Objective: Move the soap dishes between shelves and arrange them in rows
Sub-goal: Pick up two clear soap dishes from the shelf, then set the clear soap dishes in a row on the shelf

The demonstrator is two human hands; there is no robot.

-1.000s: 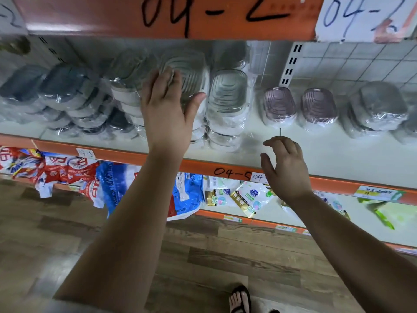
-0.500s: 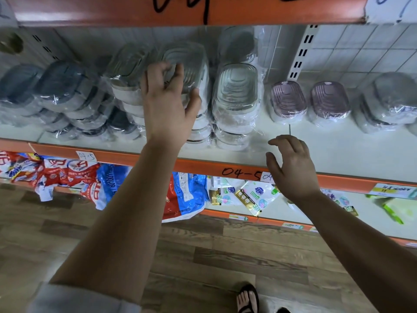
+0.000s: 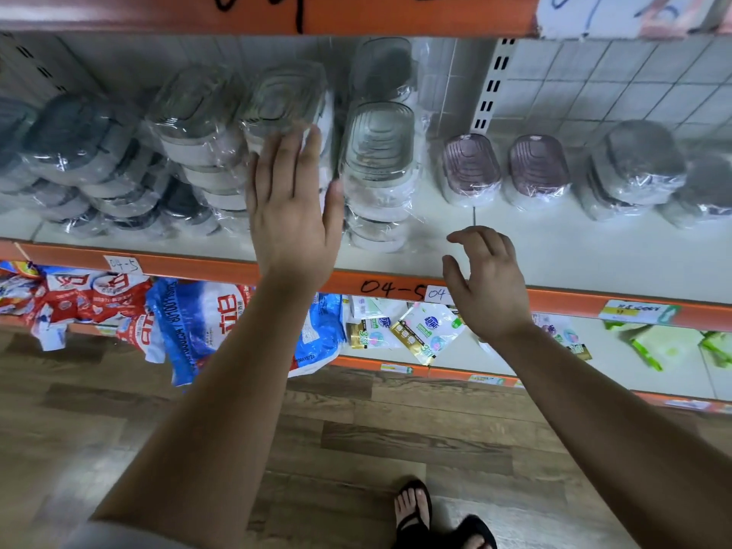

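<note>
left hand (image 3: 291,208) – fingers flat against the wrapped soap dishes (image 3: 279,101) stacked on the shelf (image 3: 554,255) | right hand (image 3: 489,283) loosely curled, empty | risk – a hard push could topple the slippery stack

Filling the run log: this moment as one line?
left hand: flat against clear soap dish stack | right hand: loosely curled, empty, near shelf edge

Open shelf (image 3: 562,251) room right of clear dish stack (image 3: 378,152); wrapped stacks (image 3: 119,164) crowd left; beam (image 3: 396,13) overhead.
</note>
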